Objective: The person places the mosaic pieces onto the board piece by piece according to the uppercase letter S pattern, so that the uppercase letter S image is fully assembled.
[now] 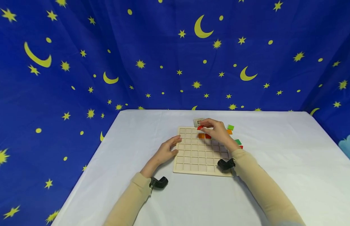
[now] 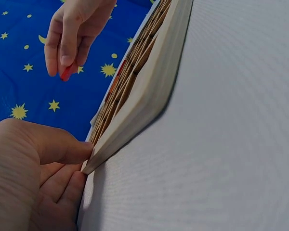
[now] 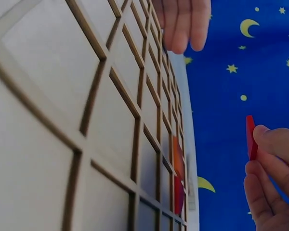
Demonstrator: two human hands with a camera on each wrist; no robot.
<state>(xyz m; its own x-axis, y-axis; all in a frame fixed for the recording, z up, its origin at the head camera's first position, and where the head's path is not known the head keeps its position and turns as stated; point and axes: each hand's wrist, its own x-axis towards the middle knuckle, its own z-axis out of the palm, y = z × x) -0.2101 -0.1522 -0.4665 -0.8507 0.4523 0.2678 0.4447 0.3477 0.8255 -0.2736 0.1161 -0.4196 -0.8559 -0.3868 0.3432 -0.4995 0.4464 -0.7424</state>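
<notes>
A light wooden grid board (image 1: pixel 192 153) with square cells lies on the table. My left hand (image 1: pixel 166 150) touches its left edge, thumb and relaxed fingers spread along the rim; the left wrist view shows the thumb at the board's edge (image 2: pixel 149 96). Above the far part of the board, my right hand (image 1: pixel 217 130) pinches a thin red tile (image 3: pixel 250 137) between thumb and fingers, clear of the grid. An orange tile (image 1: pixel 201 136) and another red tile (image 1: pixel 208 136) sit side by side in cells below that hand, partly covered by it in the head view.
Beyond the board lies a small grey gridded item (image 1: pixel 196 122), partly hidden by the right hand. Along the right side are a light green tile (image 1: pixel 230 127), an orange piece (image 1: pixel 229 131), a darker green tile (image 1: pixel 238 142) and a red piece (image 1: pixel 241 147). A star-patterned blue curtain (image 1: pixel 169 47) surrounds the white table (image 1: pixel 276 135).
</notes>
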